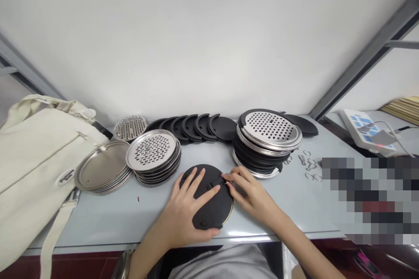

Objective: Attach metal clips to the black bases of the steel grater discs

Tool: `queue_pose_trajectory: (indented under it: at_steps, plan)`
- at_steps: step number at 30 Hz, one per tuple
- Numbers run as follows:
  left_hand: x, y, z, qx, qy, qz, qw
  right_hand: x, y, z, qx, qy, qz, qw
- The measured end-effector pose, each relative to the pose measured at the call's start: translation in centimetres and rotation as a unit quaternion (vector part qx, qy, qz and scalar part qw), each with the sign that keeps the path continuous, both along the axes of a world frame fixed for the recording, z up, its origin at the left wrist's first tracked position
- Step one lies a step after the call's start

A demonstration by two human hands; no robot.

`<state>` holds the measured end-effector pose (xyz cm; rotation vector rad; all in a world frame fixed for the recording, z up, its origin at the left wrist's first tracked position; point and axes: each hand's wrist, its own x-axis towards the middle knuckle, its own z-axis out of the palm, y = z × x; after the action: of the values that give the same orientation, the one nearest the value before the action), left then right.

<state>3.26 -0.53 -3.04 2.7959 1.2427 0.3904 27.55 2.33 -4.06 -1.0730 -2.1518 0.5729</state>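
A round black disc [209,209] lies on the table in front of me, with a thin yellowish line along its right edge. My left hand [186,209] rests across it, fingers spread over the top and thumb at the near rim. Its index fingertip touches a short black strap [215,183] on the disc. At the disc's right edge my right hand [247,191] pinches the strap's end between thumb and fingers, where a small metal piece shows. The fingertips partly cover that piece. Behind the right hand stands a stack of perforated steel grater discs and black holders [266,148].
To the left are a stack of grater discs [153,152], plain steel discs [101,165] and a cream bag [42,156]. Black holders [196,128] line the wall. Metal rings [309,176] lie at right, near a white device [366,130] and a blurred-out area.
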Motion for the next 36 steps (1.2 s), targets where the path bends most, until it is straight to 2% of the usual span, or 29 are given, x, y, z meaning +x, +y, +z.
queue_pose_trajectory:
  at_steps: [5, 11, 21, 36]
  plan:
    - [0.01, -0.05, 0.04, -0.002, 0.001, 0.000, 1.000, -0.02, 0.14, -0.21, 0.006, 0.016, 0.019, 1.000]
    - [0.02, -0.06, 0.11, 0.000, -0.004, -0.001, 1.000, 0.17, 0.46, -0.37, 0.027, 0.027, -0.015, 0.999]
    - [0.02, -0.07, 0.13, 0.002, -0.003, 0.001, 1.000, 0.03, 0.47, -0.65, 0.037, 0.030, -0.008, 0.999]
    - [-0.02, -0.05, 0.09, 0.002, -0.004, -0.001, 1.000, -0.07, 0.32, -0.61, 0.007, 0.014, -0.021, 1.000]
